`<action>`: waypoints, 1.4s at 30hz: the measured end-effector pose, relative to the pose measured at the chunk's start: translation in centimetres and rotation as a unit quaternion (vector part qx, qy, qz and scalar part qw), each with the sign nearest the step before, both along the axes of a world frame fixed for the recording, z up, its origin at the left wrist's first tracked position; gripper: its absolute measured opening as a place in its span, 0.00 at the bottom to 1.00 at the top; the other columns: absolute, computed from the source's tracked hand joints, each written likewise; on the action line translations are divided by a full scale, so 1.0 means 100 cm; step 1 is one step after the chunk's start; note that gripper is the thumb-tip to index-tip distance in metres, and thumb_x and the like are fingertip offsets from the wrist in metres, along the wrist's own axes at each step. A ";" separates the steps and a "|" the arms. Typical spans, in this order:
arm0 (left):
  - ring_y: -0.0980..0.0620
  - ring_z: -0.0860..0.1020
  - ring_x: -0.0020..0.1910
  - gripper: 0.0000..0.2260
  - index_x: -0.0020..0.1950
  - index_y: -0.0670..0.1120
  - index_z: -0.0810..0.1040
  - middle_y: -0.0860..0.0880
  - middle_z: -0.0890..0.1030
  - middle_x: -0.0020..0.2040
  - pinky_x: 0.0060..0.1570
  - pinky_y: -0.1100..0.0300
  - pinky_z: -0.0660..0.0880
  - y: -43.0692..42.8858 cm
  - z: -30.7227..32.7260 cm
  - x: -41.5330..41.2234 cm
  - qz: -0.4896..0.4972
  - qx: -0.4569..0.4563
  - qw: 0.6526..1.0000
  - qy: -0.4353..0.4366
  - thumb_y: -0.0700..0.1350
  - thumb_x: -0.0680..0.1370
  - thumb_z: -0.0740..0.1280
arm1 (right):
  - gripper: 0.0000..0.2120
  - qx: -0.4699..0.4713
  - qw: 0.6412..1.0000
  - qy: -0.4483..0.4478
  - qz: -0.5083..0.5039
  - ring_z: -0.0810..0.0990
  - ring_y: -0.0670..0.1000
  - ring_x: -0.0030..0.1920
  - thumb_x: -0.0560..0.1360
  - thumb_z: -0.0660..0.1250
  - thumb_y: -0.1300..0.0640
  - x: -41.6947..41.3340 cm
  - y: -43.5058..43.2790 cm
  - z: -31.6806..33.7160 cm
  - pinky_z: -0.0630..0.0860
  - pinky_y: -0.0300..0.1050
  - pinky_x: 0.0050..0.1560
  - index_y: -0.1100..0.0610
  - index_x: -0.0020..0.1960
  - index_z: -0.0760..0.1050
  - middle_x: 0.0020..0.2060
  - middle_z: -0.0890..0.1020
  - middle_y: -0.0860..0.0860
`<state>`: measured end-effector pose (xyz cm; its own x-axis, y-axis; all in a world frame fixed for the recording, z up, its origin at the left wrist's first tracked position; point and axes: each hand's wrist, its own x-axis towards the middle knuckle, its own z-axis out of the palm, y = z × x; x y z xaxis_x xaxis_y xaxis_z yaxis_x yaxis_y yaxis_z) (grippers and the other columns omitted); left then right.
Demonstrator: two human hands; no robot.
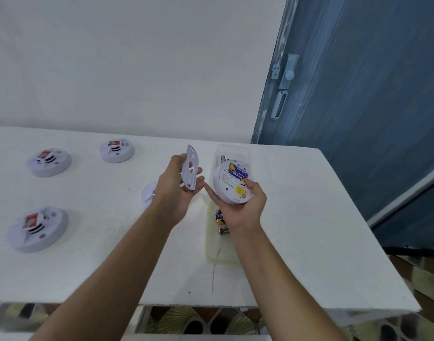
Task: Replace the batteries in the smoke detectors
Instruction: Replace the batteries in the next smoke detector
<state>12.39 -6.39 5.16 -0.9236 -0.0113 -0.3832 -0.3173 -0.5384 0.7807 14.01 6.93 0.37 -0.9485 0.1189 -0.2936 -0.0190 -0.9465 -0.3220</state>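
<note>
Head cam: left hand (180, 193) curled round the detached back plate (190, 168), held on edge above the white table (297, 217). Right hand (240, 205) cups the open smoke detector (232, 183), batteries (238, 172) showing in its bay, over the clear tray (212, 252) w/ loose batteries (220, 221). Three other detectors (37, 228) sit at table's left.

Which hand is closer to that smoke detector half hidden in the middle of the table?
Left. The left hand with the cover plate is directly over the half-hidden detector; the right hand holds another detector further right.
</note>
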 end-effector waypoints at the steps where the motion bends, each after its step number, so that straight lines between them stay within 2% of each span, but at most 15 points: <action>1: 0.45 0.81 0.49 0.15 0.59 0.43 0.79 0.41 0.81 0.54 0.52 0.52 0.80 -0.001 -0.001 0.000 -0.008 0.001 1.000 -0.007 0.51 0.77 0.67 | 0.20 -0.005 1.000 0.008 0.011 0.79 0.64 0.61 0.77 0.61 0.59 0.001 0.000 0.001 0.75 0.74 0.58 0.58 0.68 0.75 0.60 0.82 0.60; 5: 0.47 0.79 0.46 0.17 0.59 0.43 0.80 0.43 0.82 0.52 0.47 0.55 0.78 -0.005 -0.003 -0.001 -0.002 0.003 1.000 -0.008 0.53 0.77 0.66 | 0.19 -0.029 0.997 0.047 0.045 0.76 0.67 0.66 0.77 0.63 0.56 0.002 0.003 0.004 0.70 0.81 0.57 0.59 0.67 0.76 0.64 0.80 0.62; 8: 0.47 0.79 0.52 0.12 0.53 0.47 0.78 0.44 0.81 0.55 0.54 0.55 0.76 -0.009 -0.006 -0.003 0.022 -0.002 1.000 -0.018 0.54 0.78 0.64 | 0.21 -0.033 0.996 0.059 0.054 0.76 0.68 0.66 0.80 0.62 0.52 0.000 0.006 0.004 0.70 0.81 0.58 0.58 0.70 0.74 0.65 0.80 0.63; 11: 0.47 0.78 0.56 0.13 0.54 0.48 0.77 0.45 0.81 0.56 0.57 0.55 0.74 -0.012 -0.010 -0.004 0.027 -0.004 0.999 -0.022 0.56 0.78 0.63 | 0.23 -0.056 0.996 0.041 0.054 0.76 0.69 0.65 0.80 0.61 0.47 -0.002 0.007 0.003 0.71 0.77 0.60 0.58 0.70 0.74 0.64 0.80 0.64; 15: 0.48 0.76 0.57 0.14 0.55 0.50 0.75 0.49 0.81 0.53 0.58 0.53 0.69 -0.013 -0.013 -0.006 0.015 -0.034 0.999 -0.032 0.59 0.79 0.61 | 0.19 -0.101 0.992 0.039 0.065 0.75 0.70 0.63 0.81 0.58 0.49 0.001 0.009 0.003 0.71 0.75 0.58 0.58 0.61 0.80 0.62 0.81 0.65; 18: 0.49 0.77 0.57 0.18 0.60 0.48 0.74 0.47 0.81 0.54 0.59 0.54 0.69 -0.014 -0.014 -0.005 0.019 -0.004 1.000 -0.014 0.60 0.79 0.62 | 0.17 -0.106 0.991 0.055 0.067 0.75 0.70 0.64 0.81 0.57 0.55 0.003 0.010 0.003 0.71 0.75 0.57 0.59 0.54 0.84 0.62 0.81 0.64; 20: 0.49 0.78 0.56 0.20 0.64 0.49 0.71 0.46 0.80 0.54 0.58 0.54 0.72 -0.014 -0.012 -0.003 0.022 0.020 1.000 0.005 0.59 0.79 0.63 | 0.17 -0.091 0.992 0.062 0.069 0.75 0.70 0.64 0.80 0.57 0.56 0.004 0.011 0.005 0.72 0.76 0.57 0.58 0.60 0.81 0.63 0.80 0.64; 22: 0.49 0.79 0.55 0.18 0.61 0.48 0.72 0.45 0.80 0.55 0.57 0.54 0.74 -0.015 -0.011 -0.002 0.023 0.015 1.000 0.015 0.58 0.78 0.65 | 0.21 -0.072 0.993 0.062 0.068 0.75 0.70 0.66 0.77 0.59 0.54 0.003 0.011 0.006 0.73 0.75 0.59 0.58 0.66 0.77 0.65 0.79 0.65; 26: 0.49 0.80 0.54 0.16 0.55 0.43 0.77 0.45 0.81 0.56 0.56 0.55 0.77 -0.017 -0.013 0.000 0.008 -0.030 0.999 0.024 0.53 0.75 0.71 | 0.30 -0.083 0.993 0.070 0.049 0.73 0.70 0.68 0.68 0.62 0.51 0.000 0.011 0.005 0.66 0.67 0.70 0.59 0.69 0.74 0.68 0.76 0.64; 28: 0.49 0.80 0.54 0.14 0.54 0.43 0.80 0.45 0.82 0.56 0.54 0.56 0.77 -0.017 -0.015 0.002 0.003 -0.051 0.998 0.045 0.52 0.74 0.72 | 0.34 -0.090 0.992 0.069 0.047 0.74 0.71 0.67 0.69 0.61 0.50 -0.001 0.010 0.004 0.67 0.65 0.71 0.59 0.73 0.72 0.68 0.76 0.63; 30: 0.50 0.79 0.54 0.13 0.53 0.44 0.80 0.46 0.81 0.55 0.53 0.57 0.77 -0.015 -0.013 0.004 0.002 -0.069 0.995 0.068 0.51 0.75 0.71 | 0.29 -0.071 0.994 0.069 0.054 0.75 0.70 0.67 0.73 0.60 0.46 0.000 0.010 0.007 0.68 0.67 0.68 0.58 0.70 0.75 0.65 0.79 0.63; 33: 0.50 0.77 0.49 0.15 0.54 0.44 0.80 0.48 0.80 0.48 0.56 0.54 0.77 -0.012 -0.008 0.007 0.005 -0.094 0.991 0.099 0.53 0.73 0.72 | 0.22 -0.015 0.997 0.040 0.066 0.77 0.68 0.64 0.77 0.60 0.42 0.000 0.008 0.013 0.71 0.70 0.64 0.56 0.59 0.80 0.58 0.82 0.62; 36: 0.52 0.78 0.46 0.22 0.58 0.44 0.80 0.52 0.81 0.42 0.58 0.54 0.76 -0.010 -0.004 0.011 -0.005 -0.145 0.980 0.139 0.55 0.69 0.73 | 0.19 0.051 0.996 0.035 0.060 0.80 0.62 0.55 0.78 0.59 0.43 -0.002 0.008 0.016 0.73 0.61 0.61 0.54 0.54 0.81 0.55 0.82 0.58; 39: 0.57 0.80 0.44 0.21 0.61 0.44 0.79 0.52 0.83 0.45 0.52 0.62 0.75 -0.007 -0.002 0.015 -0.032 -0.216 0.960 0.177 0.51 0.71 0.75 | 0.19 0.099 0.993 0.037 0.048 0.81 0.58 0.51 0.79 0.57 0.44 -0.004 0.008 0.014 0.77 0.53 0.53 0.53 0.54 0.82 0.53 0.83 0.55; 42: 0.56 0.80 0.46 0.22 0.63 0.46 0.78 0.49 0.84 0.51 0.43 0.66 0.76 -0.001 0.001 0.020 -0.074 -0.255 0.942 0.204 0.48 0.70 0.77 | 0.19 0.128 0.990 0.043 0.040 0.79 0.58 0.54 0.79 0.57 0.45 -0.003 0.008 0.016 0.76 0.51 0.52 0.54 0.56 0.81 0.55 0.82 0.57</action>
<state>14.43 -6.44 5.24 -0.9988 0.0420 0.0254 0.0240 -0.0329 0.9992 13.69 7.71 1.93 -0.9781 0.1025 -0.1812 0.0151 -0.8334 -0.5525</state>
